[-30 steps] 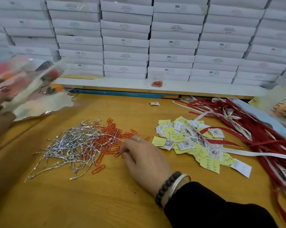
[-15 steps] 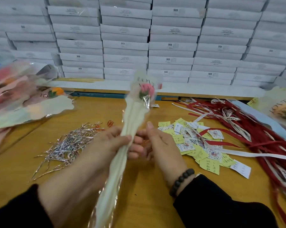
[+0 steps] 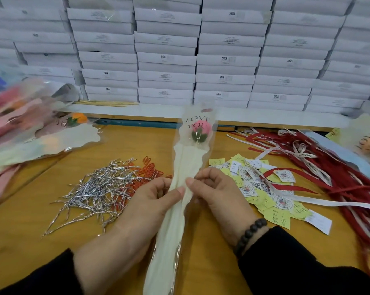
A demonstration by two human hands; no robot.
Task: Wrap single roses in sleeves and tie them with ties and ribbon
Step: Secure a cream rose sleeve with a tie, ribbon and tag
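Cream sleeve point(image 3: 180, 188) with its pink rose point(image 3: 200, 127) now stands upright above the silver ties point(image 3: 90, 193), lifted from the bench since a second ago; left hand point(image 3: 150, 201) and right hand point(image 3: 220, 194) pinch it mid-stem, ready for tying.

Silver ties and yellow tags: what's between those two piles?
In the head view, the sleeved rose stands between silver ties and yellow tags, gripped by both hands.

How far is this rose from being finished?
Done: the pink rose is already inside its cream sleeve. In hand: the left hand and right hand gather the sleeve at mid-stem. Left: no tie or ribbon is visible on it; silver ties and red ribbons lie on the table.
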